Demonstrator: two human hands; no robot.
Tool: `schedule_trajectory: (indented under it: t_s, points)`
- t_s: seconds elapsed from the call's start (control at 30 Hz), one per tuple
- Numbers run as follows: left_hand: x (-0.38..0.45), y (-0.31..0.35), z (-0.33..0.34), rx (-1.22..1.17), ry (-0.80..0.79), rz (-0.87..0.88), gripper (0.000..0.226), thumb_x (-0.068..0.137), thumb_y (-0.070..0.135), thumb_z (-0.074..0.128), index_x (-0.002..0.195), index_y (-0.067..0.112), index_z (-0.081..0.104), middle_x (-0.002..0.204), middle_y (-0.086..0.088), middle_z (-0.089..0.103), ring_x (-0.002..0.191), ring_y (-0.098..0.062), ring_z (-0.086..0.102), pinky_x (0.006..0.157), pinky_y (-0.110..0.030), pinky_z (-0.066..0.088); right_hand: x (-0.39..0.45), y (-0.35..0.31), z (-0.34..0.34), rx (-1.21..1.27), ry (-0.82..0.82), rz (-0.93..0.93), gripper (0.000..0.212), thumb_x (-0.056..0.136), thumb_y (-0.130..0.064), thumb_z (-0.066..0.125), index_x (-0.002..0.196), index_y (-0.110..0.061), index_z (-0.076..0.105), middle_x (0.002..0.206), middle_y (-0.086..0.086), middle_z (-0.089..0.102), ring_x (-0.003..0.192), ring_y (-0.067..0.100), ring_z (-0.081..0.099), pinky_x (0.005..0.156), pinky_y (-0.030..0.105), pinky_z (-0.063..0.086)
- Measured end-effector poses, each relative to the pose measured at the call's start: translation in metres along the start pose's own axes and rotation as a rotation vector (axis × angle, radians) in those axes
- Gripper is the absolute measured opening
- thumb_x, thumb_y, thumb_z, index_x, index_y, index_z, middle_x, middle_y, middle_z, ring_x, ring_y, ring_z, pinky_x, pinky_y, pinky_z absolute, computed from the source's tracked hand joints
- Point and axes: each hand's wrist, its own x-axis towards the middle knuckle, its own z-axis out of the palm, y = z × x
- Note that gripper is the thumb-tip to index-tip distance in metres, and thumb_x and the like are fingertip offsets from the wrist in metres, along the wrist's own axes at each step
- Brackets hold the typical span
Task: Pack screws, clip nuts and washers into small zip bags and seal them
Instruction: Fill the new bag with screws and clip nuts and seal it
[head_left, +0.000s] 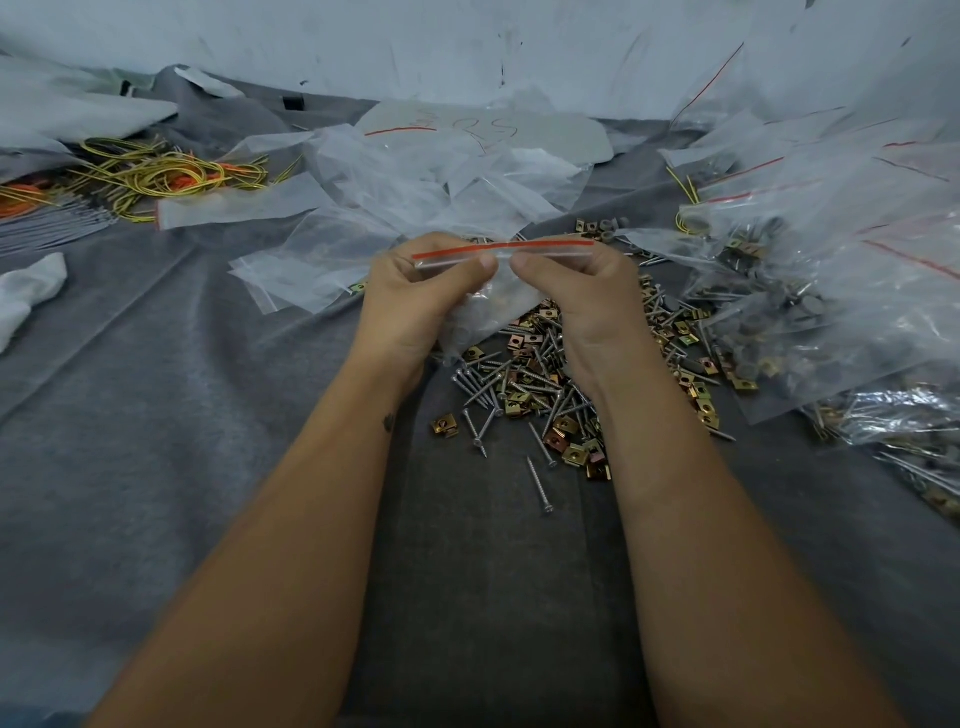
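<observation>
Across the whole frame runs a grey felt cloth (156, 415), creased, w/ a pale scuffed wall (467, 47) behind it at 12 o'clock. At 2–4 o'clock sits a big heap of filled zip bags (810, 270), clear plastic w/ red strips, packed w/ screws, gold clips and grey washers; it spills down toward the right edge. At 12 o'clock from the hands lies a loose pile of empty bags (415, 176), flat and overlapping, one sheet at the back w/ red writing, not legible. At 10 o'clock there's a tangle of yellow-green wires (156, 174) w/ orange bits and grey rods beside it. At 9 o'clock, a crumpled white cloth (26, 296) at the left edge. Centre, approx 5 o'clock from the hands, loose screws (498, 384) and gold clip nuts (524, 402) lie mixed in a spread on the felt, partly under the right forearm; a few strays lie nearer the camera, incl. one lone screw at 6 o'clock. Grey washers (608, 227) sit in a small cluster at 1 o'clock from the hands, just beside the filled heap. Both forearms reach in from the bottom. Left hand (415, 296) and right hand (587, 296) each pinch the top of a small zip bag (498, 306), held up above the spread, red strip level btwn them, thumbs close together near its middle, fingers curled behind. Bag body hangs below w/ some contents, too blurred to sort. Whether the seal is closed: can't tell.
</observation>
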Motion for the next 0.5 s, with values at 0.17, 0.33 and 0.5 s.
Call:
schedule_trajectory:
  t_s: [0.17,0.33,0.5]
  points:
    - [0.0012,-0.0005,0.0036,-0.020,-0.001,0.009,0.014,0.084,-0.005,0.066,0.078,0.007,0.067,0.067,0.002,0.071,0.062,-0.007,0.063,0.061,-0.019,0.050,-0.0026,0.0001,0.0014,0.019,-0.060,-0.002,0.009,0.079,0.000,0.073,0.087,-0.005,0.073,0.082,0.004,0.074,0.083,0.018,0.070,0.081,0.028,0.053]
    - [0.0021,-0.0024,0.0017,-0.044,0.004,-0.021,0.010,0.084,-0.003,0.068,0.079,0.006,0.070,0.076,-0.007,0.071,0.074,-0.024,0.063,0.074,-0.035,0.049,-0.0027,-0.0012,0.0032,-0.003,-0.031,-0.025,0.008,0.080,-0.001,0.073,0.087,-0.004,0.072,0.082,0.007,0.074,0.081,0.018,0.070,0.078,0.028,0.054]
    - [0.0044,-0.0017,-0.0050,-0.047,-0.012,-0.115,0.017,0.095,0.009,0.057,0.092,0.004,0.072,0.089,-0.011,0.074,0.086,-0.025,0.069,0.086,-0.042,0.054,-0.0016,-0.0026,0.0028,-0.034,0.003,0.011,0.010,0.087,-0.007,0.068,0.083,-0.015,0.074,0.077,-0.006,0.074,0.078,0.008,0.069,0.074,0.018,0.050]
